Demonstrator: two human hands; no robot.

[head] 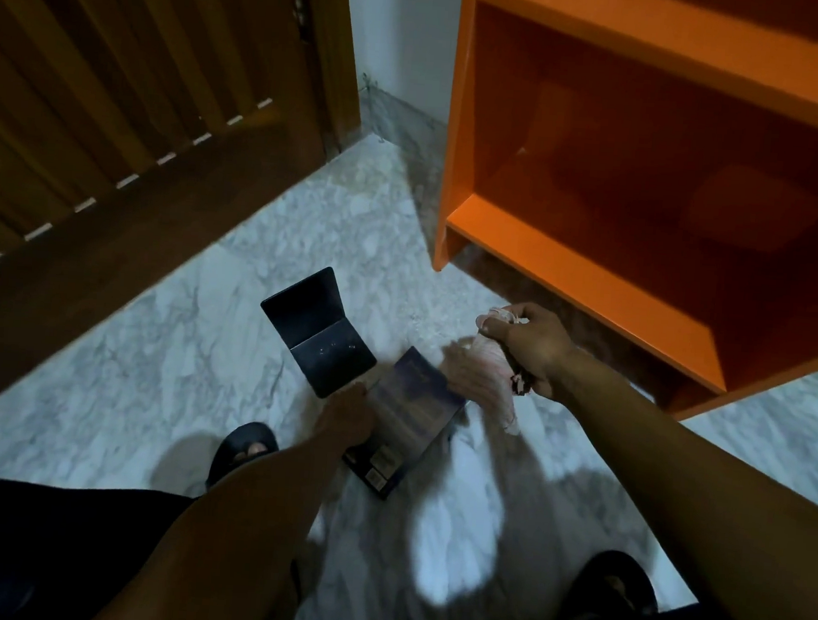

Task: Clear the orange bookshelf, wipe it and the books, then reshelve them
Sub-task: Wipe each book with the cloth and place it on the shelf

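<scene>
The orange bookshelf [593, 274] stands at the upper right, and its visible compartments hold nothing. My left hand [349, 414] grips a dark blue book [406, 426] by its left edge, held above the marble floor. My right hand [527, 349] is closed on a pale pink cloth [482, 375], which is blurred and lies against the book's upper right corner. A black L-shaped bookend [320, 332] sits on the floor just beyond the book.
A brown wooden door [135, 111] fills the upper left, next to a white wall corner. The marble floor [191, 343] spreads between door and shelf. My two feet in dark sandals [245, 448] show near the bottom.
</scene>
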